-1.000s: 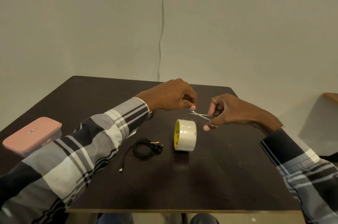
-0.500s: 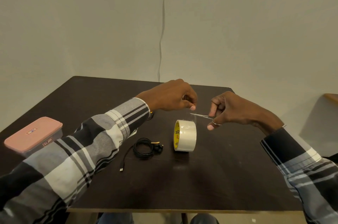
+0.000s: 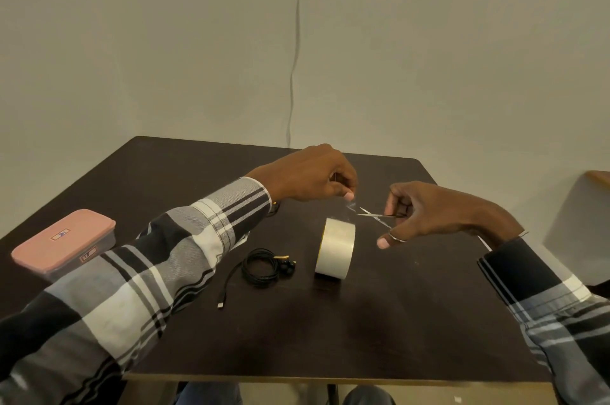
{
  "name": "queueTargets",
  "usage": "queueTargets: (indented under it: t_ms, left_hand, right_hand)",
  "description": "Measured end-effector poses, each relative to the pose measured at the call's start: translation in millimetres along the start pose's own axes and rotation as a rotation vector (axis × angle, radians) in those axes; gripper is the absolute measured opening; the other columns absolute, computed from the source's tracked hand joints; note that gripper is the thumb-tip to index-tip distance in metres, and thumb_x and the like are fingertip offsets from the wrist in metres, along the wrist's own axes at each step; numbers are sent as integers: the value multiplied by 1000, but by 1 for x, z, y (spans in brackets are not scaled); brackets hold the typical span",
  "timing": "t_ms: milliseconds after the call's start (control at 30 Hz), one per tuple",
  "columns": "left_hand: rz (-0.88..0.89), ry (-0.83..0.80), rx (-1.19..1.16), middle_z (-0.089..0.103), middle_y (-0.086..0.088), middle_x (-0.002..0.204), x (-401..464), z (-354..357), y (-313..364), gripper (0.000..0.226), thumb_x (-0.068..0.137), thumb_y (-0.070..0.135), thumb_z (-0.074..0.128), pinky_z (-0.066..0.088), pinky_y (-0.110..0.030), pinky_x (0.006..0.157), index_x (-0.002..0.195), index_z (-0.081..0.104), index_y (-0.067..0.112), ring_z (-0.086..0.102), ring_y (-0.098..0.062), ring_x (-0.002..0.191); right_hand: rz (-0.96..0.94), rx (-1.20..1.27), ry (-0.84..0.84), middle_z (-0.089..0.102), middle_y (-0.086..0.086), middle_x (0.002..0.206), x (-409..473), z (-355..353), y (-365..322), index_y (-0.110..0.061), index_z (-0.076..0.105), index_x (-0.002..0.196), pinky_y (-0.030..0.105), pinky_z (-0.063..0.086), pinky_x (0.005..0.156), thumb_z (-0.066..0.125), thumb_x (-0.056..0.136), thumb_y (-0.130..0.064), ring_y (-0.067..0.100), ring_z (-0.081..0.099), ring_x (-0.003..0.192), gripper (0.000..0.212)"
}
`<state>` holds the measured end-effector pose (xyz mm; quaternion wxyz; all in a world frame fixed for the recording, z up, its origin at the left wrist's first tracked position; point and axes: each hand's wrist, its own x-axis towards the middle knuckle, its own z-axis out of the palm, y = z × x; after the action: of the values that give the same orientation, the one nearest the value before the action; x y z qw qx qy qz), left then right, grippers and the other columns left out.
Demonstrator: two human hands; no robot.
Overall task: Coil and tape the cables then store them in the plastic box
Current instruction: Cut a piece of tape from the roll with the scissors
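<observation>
Midway through a cut: the left hand (image 3: pixel 313 178) pinches a pulled strip of clear tape while the right hand (image 3: pixel 425 211) grips small scissors (image 3: pixel 374 216), blades parted at it.
Keeping the strip taut should give a clean snip; the tape roll (image 3: pixel 335 252) stands beneath, the coiled cable (image 3: pixel 260 267) just beside, the plastic box (image 3: pixel 64 242) closed, well apart at the table (image 3: pixel 330 338) edge.

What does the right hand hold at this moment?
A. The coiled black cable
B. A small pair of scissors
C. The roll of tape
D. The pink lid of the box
B: the right hand has a small pair of scissors in its grip, blades open beside the tape strip that the left hand pinches above the roll of tape; the coiled black cable lies untouched on the table.
</observation>
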<state>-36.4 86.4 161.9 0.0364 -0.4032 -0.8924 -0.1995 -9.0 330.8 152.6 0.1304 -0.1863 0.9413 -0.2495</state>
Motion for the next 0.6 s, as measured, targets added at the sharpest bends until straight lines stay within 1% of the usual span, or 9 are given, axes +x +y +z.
queueTargets:
  t_ms: [100, 167, 233, 333, 400, 467, 600]
  left_hand:
    - [-2, -2, 2, 72, 8, 85, 0, 0, 0, 11, 90, 26, 68, 44, -24, 69, 91, 77, 20, 57, -9, 73]
    - [-2, -2, 4, 72, 8, 86, 0, 0, 0, 11, 90, 27, 68, 43, -22, 68, 91, 77, 20, 58, -8, 74]
    - [-3, 0, 3, 72, 9, 86, 0, 1, 0, 12, 90, 28, 68, 45, -23, 69, 91, 77, 20, 60, -9, 76]
    - [-1, 1, 2, 72, 9, 86, 0, 1, 0, 13, 90, 29, 68, 46, -24, 71, 91, 77, 19, 61, -9, 78]
    - [-2, 3, 0, 72, 8, 85, 0, 1, 1, 12, 90, 28, 69, 44, -21, 69, 92, 77, 19, 61, -9, 77]
    - [-2, 7, -2, 71, 8, 83, 0, 1, 2, 11, 90, 27, 69, 41, -19, 66, 91, 77, 20, 60, -8, 74]
    - [5, 7, -11, 70, 9, 80, 0, 1, 5, 10, 90, 27, 69, 44, -23, 67, 90, 77, 20, 59, -9, 72]
  right_hand:
    - [0, 5, -3, 64, 2, 83, 1, 0, -2, -20, 63, 92, 31, 49, 66, 89, 47, -64, 11, 56, 70, 69]
    - [-7, 12, -4, 63, 2, 82, 3, 0, -4, -20, 63, 91, 31, 48, 66, 89, 47, -64, 11, 56, 70, 68]
    - [-16, 17, -9, 63, 1, 81, 4, 0, -6, -20, 63, 90, 32, 48, 66, 89, 48, -64, 12, 55, 69, 67]
    - [-23, 19, -21, 63, 1, 79, 6, 0, -9, -19, 64, 90, 32, 48, 65, 91, 53, -57, 12, 56, 69, 60]
    - [-21, 16, -26, 62, -1, 76, 6, 0, -11, -19, 63, 90, 32, 47, 64, 92, 57, -53, 11, 55, 67, 55]
    - [-20, 15, -31, 64, -1, 75, 7, 0, -13, -19, 63, 89, 32, 46, 64, 92, 57, -53, 12, 56, 67, 55]
    - [-31, 8, -40, 65, 0, 76, 9, 0, -16, -17, 64, 89, 31, 47, 64, 92, 60, -51, 13, 56, 67, 53]
